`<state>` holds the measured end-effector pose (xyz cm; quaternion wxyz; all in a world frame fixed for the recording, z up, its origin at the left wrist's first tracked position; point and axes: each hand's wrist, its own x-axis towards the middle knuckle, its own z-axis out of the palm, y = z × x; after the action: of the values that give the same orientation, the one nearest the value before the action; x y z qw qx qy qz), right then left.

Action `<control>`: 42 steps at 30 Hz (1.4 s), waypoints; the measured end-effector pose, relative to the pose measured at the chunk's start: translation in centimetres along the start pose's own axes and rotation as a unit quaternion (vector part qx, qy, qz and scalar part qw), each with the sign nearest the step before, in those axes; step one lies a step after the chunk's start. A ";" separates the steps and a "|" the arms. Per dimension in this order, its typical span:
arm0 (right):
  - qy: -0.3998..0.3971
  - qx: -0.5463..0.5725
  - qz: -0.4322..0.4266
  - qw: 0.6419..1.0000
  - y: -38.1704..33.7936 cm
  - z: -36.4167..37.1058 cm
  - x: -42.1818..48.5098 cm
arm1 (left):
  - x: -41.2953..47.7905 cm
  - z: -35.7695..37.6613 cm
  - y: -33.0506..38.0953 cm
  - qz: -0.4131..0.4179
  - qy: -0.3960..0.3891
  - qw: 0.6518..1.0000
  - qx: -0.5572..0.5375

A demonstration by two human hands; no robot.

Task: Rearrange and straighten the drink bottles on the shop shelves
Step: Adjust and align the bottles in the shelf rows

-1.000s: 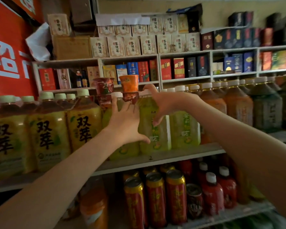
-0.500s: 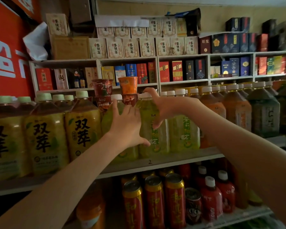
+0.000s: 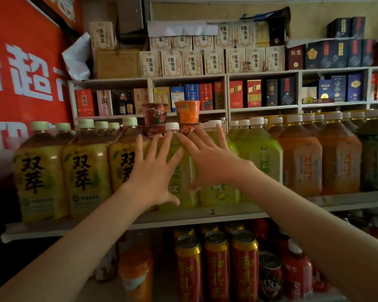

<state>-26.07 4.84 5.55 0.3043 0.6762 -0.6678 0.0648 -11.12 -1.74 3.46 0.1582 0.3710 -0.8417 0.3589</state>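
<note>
Large drink bottles stand in a row on the middle shelf. Both my hands are spread flat with straight fingers over the pale green bottles at the centre. My left hand covers a white-capped green bottle; my right hand lies over the green bottle beside it. Whether the palms touch the bottles I cannot tell. Two instant-noodle cups, dark red and orange, sit on top of the bottles just above my fingertips.
Yellow tea bottles with green caps fill the shelf's left part, orange bottles and dark green ones the right. Red cans and red bottles stand on the shelf below. Boxed goods fill the back shelves.
Both hands have let go of the green bottles and opened: the right hand's curled grip at the bottle neck is now a flat spread hand. The camera has moved closer.
</note>
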 end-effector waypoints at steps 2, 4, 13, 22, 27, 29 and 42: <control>0.008 -0.014 0.012 1.000 -0.7 0.9 0.1 | -0.1 0.5 0.5 -0.009 0.023 0.999 -0.030; 0.027 -0.015 0.021 0.999 -1.0 1.3 0.2 | -0.1 1.0 0.8 -0.017 0.042 0.998 -0.039; 0.050 0.014 0.016 0.999 -1.2 1.5 -0.1 | -0.1 1.8 0.6 -0.002 0.080 0.996 -0.034; 0.115 -0.036 -0.113 0.986 -6.1 3.9 -0.9 | -5.5 5.8 -3.0 -0.143 0.137 0.978 -0.062; 0.160 0.034 -0.046 0.985 -8.2 3.0 2.0 | -6.3 7.3 -4.3 -0.142 0.105 0.982 -0.072; 0.195 0.074 -0.012 0.978 -8.3 1.4 4.4 | -6.2 7.0 -4.7 -0.133 0.100 0.983 -0.072; 0.043 0.457 0.112 0.881 -10.1 -2.4 11.8 | -4.8 6.5 -4.1 -0.157 0.083 0.976 -0.127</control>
<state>-14.62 -4.91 9.98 -0.0196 0.6573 -0.6216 0.4257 -4.86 -5.93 -1.56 0.3280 0.4442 -0.7956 0.2491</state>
